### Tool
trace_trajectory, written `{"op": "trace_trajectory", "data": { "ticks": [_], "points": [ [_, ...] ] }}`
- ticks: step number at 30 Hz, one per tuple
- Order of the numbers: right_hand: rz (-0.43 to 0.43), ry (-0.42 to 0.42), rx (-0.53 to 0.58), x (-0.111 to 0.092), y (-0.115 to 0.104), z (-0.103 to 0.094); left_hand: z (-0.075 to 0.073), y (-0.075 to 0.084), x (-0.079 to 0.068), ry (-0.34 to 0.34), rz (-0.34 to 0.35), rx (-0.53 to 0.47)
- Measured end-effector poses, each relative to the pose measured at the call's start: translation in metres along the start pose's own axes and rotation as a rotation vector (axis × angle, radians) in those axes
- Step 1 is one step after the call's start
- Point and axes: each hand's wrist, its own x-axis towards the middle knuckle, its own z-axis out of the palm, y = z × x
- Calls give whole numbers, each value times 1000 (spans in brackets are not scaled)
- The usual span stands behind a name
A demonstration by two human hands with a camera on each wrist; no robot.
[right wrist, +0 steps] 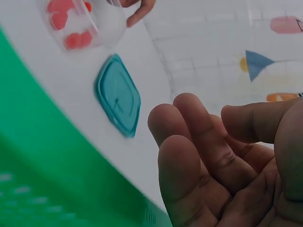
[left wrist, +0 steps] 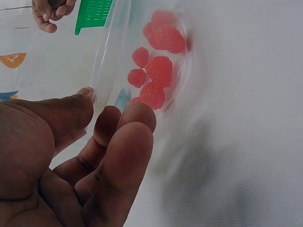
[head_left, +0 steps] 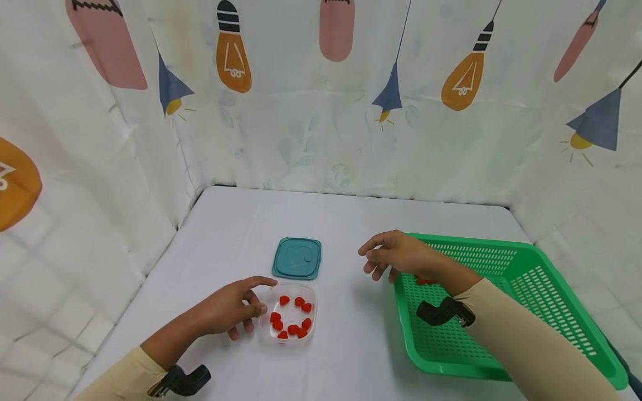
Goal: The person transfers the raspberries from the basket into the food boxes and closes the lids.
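A clear plastic container (head_left: 288,341) holds several red raspberries (head_left: 278,324), spread over its floor. Beside its left wall is my left hand (head_left: 228,309), index finger stretched to the far left corner and thumb tip at the rim. In the left wrist view, the other fingers (left wrist: 124,163) bend loosely near the container wall. My right hand (head_left: 396,253) hovers over the left rim of a green basket (head_left: 416,356), fingers relaxed and nothing between them. A few red raspberries (head_left: 425,280) show in the basket, partly hidden by the right forearm.
A teal lid (head_left: 297,258) lies flat on the white table just behind the container. The basket takes up the table's right side. Printed curtains (head_left: 311,139) hang around the back and sides. Each wrist wears a black camera mount (head_left: 186,381).
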Motion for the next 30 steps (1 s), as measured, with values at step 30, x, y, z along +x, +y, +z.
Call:
{"op": "trace_trajectory", "data": {
  "ticks": [30],
  "points": [
    [100, 111, 9, -41, 63, -55, 2, 0, 2, 11, -37, 2]
  ]
}}
